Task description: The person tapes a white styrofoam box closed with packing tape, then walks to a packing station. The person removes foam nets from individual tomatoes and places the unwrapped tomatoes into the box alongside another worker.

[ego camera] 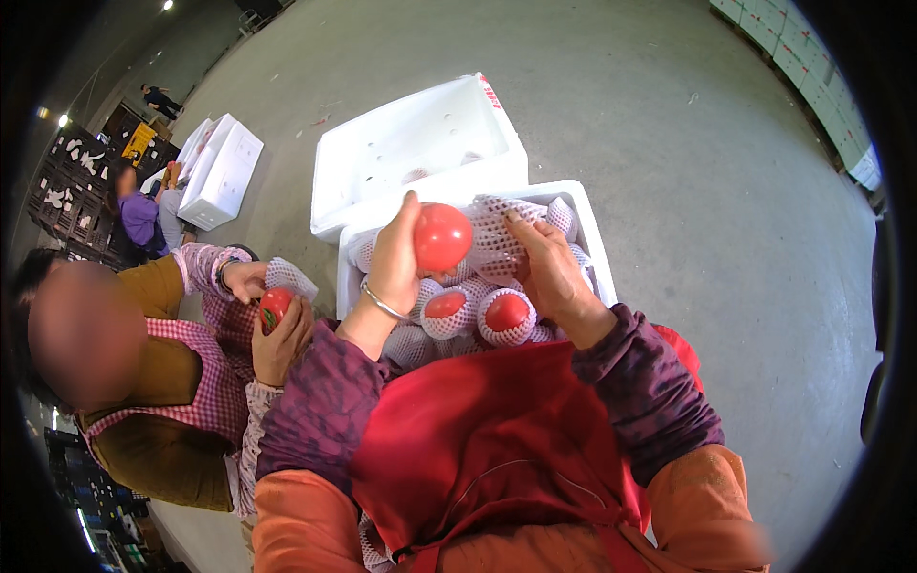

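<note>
A bare red tomato (443, 238) rests in my left hand (395, 261), held above a white foam box (596, 247). Pinched by its edge in my right hand (550, 266) is a white foam net sleeve (494, 240), spread just right of the tomato. Below both hands, the box holds several tomatoes in foam nets; a netted tomato (507, 312) and another netted tomato (445, 306) show their red tops. My hands hide part of the box's contents.
A second foam box (423, 143) stands beyond mine, a few nets inside. At my left, a co-worker (172, 379) holds a tomato (276, 308) and a foam net (292, 277). Farther off are another person (140, 215), white boxes (222, 172) and stacked black crates (71, 193).
</note>
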The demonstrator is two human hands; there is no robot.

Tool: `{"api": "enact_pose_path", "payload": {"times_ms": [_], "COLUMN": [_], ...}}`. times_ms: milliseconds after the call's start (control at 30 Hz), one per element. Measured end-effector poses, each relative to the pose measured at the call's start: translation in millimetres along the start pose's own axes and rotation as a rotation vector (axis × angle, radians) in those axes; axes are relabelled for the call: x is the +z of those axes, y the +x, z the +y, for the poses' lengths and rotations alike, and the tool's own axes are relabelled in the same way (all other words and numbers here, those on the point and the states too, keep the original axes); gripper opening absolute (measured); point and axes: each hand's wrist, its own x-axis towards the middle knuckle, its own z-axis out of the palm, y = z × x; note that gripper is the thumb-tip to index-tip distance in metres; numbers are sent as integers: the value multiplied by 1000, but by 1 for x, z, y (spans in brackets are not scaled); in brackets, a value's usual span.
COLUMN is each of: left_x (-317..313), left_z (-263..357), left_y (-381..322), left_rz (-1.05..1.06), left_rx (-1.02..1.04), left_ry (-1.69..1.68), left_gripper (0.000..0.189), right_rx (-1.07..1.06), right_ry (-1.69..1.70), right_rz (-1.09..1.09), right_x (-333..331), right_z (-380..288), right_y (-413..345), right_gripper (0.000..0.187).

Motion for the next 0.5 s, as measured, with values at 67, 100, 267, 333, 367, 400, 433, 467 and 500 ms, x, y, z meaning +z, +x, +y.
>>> {"api": "enact_pose_path", "payload": {"times_ms": [67,100,267,333,367,400,433,467,500], "left_x": [-12,-16,-19,-23,-23,-17,4,24,16], "left_z": [-4,-8,-23,-31,-36,-43,-33,-23,-25], "left_y": [4,7,12,15,14,12,3,-5,-3], "left_rz": [-151,-230,-250,-303,-331,-354,-247,-64,-146], "left_rx": [-56,-88,-228,-265,-1,257,-13,-245,-272], "left_ry": [-289,-435,-548,-561,-251,61,-198,-489,-440], "left_gripper": [46,45,38,37,35,33,27,22,19], "right_rx": [-5,-54,-177,-316,-386,-479,-589,-622,-659], "right_ry": [47,1,-276,-364,-407,-609,-814,-826,-839], "right_rz": [10,6,51,-48,-99,-145,-154,-125,-99], "right_x": [-5,-8,-5,8,13,14,18,16,16], "right_z": [1,1,-2,2,4,4,1,5,7], "right_y": [4,4,1,-3,-4,-3,-8,-6,-5], "right_gripper": [30,31,34,36,39,55,63,65,67]}}
